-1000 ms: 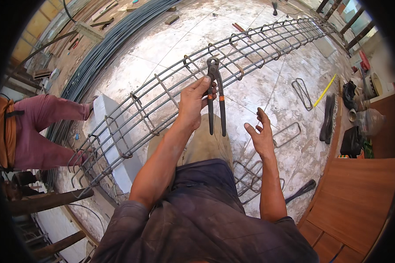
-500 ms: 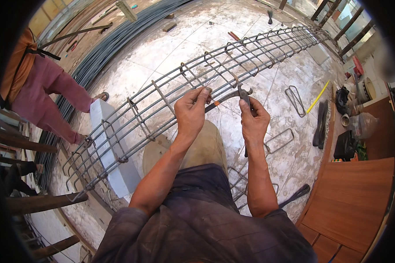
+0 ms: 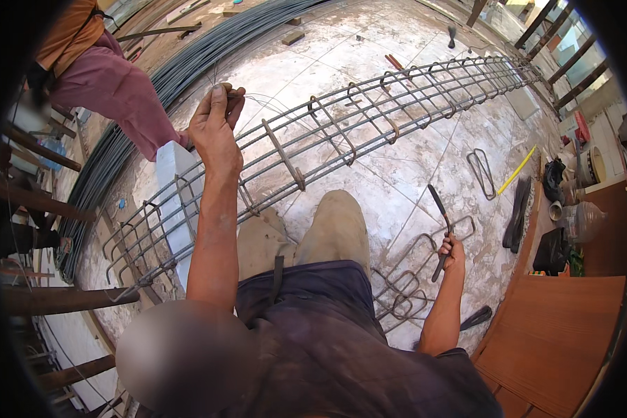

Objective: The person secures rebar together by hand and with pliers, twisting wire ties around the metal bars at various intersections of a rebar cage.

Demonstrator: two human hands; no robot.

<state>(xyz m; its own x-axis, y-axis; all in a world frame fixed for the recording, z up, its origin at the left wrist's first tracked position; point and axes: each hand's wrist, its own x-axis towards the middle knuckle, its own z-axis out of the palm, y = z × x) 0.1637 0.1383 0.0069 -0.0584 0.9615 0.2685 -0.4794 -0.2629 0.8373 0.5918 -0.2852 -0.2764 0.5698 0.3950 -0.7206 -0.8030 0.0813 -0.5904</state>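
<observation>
A long cage of steel bars (image 3: 346, 159) runs diagonally from near left to far right, tied round with square stirrups. My left hand (image 3: 216, 132) is raised over its near left part, pinching thin tie wires (image 3: 261, 99) whose loose ends fan out past the fingertips. Well away from the cage, my right hand (image 3: 453, 252) is wrapped round dark pincers (image 3: 439, 202), held low at the right. Below them several bent stirrups (image 3: 404, 289) lie on the floor, partly behind my shirt.
A person in maroon trousers (image 3: 111, 87) stands at the left beside a long bundle of bars (image 3: 181, 70). A white block (image 3: 168, 164) sits under the cage's near end. A yellow rod (image 3: 515, 171), dark wire bundles (image 3: 515, 219) and a wooden board (image 3: 557, 334) are at the right.
My hands have parted: the left moved up and left with the wires, the right down and right with the pincers, away from the cage. The person at left has shifted.
</observation>
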